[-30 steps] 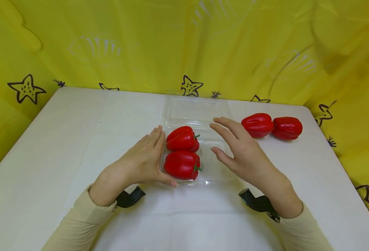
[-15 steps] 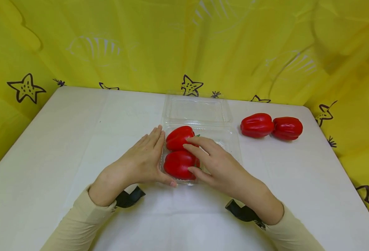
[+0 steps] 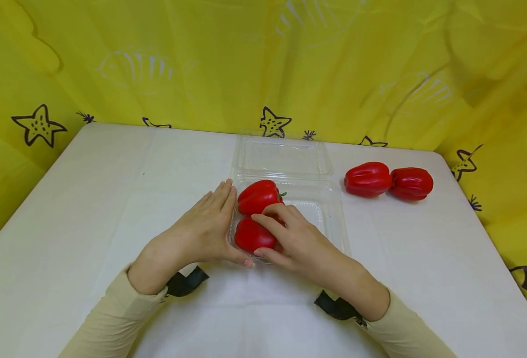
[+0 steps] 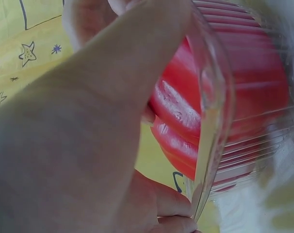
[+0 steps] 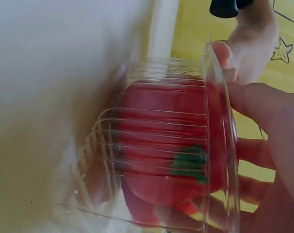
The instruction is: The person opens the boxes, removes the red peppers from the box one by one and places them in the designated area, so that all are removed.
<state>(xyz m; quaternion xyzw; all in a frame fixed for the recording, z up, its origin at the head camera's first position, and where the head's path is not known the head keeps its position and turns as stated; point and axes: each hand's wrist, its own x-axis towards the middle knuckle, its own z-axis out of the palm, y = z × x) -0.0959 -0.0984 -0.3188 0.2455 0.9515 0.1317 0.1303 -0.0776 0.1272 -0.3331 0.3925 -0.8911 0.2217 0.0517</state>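
Note:
Two red bell peppers lie one behind the other in the left half of a clear plastic clamshell container (image 3: 340, 214). My right hand (image 3: 301, 243) is over the near bell pepper (image 3: 251, 234), its curled fingers and thumb round the stem end. Just behind is the far bell pepper (image 3: 256, 198), its green stem pointing right. Along the container's left edge my left hand (image 3: 202, 231) rests with straight fingers, thumb at the front corner. Through the ribbed wall in the right wrist view, a pepper's green stem (image 5: 189, 164) shows.
The container's lid (image 3: 283, 155) lies flipped back toward the yellow curtain (image 3: 209, 64). Two more red bell peppers, a left one (image 3: 368, 179) and a right one (image 3: 412, 183), lie end to end on the white table (image 3: 111, 199) to the right.
My right hand has moved left and toward the front, from above the container's right half to the near bell pepper, and its fingers have closed round it. The left hand has stayed put.

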